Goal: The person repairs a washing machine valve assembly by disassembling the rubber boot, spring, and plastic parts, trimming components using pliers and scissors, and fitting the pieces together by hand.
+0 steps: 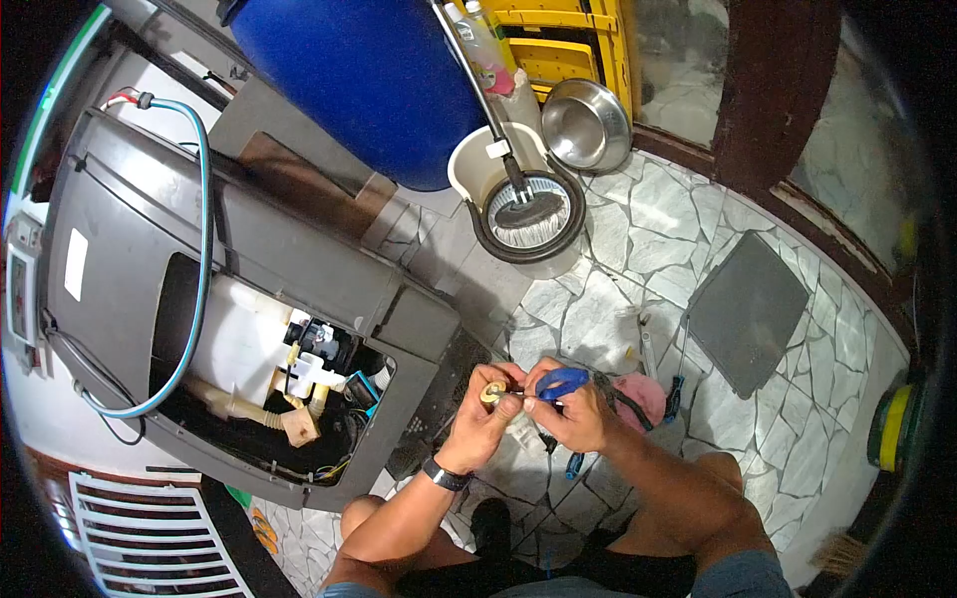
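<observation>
My left hand [478, 429], with a dark watch at the wrist, is closed around a small cream-coloured round part [492, 392]. Close against it, my right hand [578, 417] is closed on a blue-handled tool [561, 383], its thin end meeting the round part. The fingers hide much of the tool, so its exact kind is unclear. To the left lies a grey appliance [299, 244] with an opening in its casing. Inside the opening are a white pump-like assembly [317, 371] and a cream corrugated hose [244, 404].
A pink round item [640, 399] and small tools [672, 399] lie on the stone floor. Behind stand a mop bucket [488, 164], a blue barrel [359, 80] and a steel bowl [586, 125]. A grey panel [748, 314] lies right; a white grille [150, 528] is lower left.
</observation>
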`<state>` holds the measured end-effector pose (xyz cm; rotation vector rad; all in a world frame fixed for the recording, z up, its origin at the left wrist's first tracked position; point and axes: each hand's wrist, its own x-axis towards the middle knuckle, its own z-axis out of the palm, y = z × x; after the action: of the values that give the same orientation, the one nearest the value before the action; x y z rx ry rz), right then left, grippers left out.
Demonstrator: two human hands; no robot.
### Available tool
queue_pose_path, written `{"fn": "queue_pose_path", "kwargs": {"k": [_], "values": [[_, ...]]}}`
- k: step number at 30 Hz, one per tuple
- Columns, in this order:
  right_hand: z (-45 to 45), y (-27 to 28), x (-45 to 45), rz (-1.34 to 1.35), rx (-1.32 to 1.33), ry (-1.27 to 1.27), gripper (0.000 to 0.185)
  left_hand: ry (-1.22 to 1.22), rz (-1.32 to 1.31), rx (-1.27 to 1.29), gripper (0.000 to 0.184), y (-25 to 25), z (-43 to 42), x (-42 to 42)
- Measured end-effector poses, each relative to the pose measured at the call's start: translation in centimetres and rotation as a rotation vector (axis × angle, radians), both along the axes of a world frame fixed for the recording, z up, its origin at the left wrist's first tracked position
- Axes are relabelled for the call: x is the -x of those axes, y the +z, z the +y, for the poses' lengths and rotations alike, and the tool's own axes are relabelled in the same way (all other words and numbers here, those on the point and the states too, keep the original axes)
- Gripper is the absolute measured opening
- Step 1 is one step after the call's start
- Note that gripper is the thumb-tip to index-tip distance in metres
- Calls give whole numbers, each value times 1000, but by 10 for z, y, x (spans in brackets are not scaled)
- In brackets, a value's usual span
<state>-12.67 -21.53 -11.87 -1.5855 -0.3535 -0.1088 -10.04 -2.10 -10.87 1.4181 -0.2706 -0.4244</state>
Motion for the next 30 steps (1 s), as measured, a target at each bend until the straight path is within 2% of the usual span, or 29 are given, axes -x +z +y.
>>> {"fn": "queue_pose_path", "kwargs": {"k": [2, 4, 7, 11, 12, 13, 15, 17, 20, 22, 26, 30], "values": [[4, -2, 0, -26, -4, -35, 15, -16, -19, -37, 29, 3, -1, 1], [5, -8, -2, -54, -10, -78, 14, 4, -149, -155, 28, 11, -5, 1], [7, -16, -1, 30, -43, -109, 13, -49, -294, -267, 28, 19, -13, 9], [10, -13, 4, 132, -189, -125, 13, -66, -147, -70, 28, 6, -8, -1], [9, -14, 5, 183, -223, -118, 14, 1, 8, 79, 29, -2, -5, 0], [7, -10, 3, 183, -222, -117, 14, 2, 8, 80, 29, -1, -3, -1], [0, -2, -1, -61, 25, -95, 15, 35, -10, -74, 30, 2, 0, -3], [-1, -8, 0, -23, 28, -107, 17, 45, 42, -44, 33, 4, -3, -3], [1, -3, -1, -43, -9, -195, 19, 83, 164, -21, 49, 7, -6, 0], [4, 6, 2, -146, -21, -239, 18, 107, 176, 4, 47, 6, -14, 8], [1, -5, 3, -101, 86, -207, 19, 114, 103, -50, 41, 1, -11, 9], [-12, 13, 3, -54, 183, -180, 21, 75, 37, -183, 38, 9, -11, 4]]}}
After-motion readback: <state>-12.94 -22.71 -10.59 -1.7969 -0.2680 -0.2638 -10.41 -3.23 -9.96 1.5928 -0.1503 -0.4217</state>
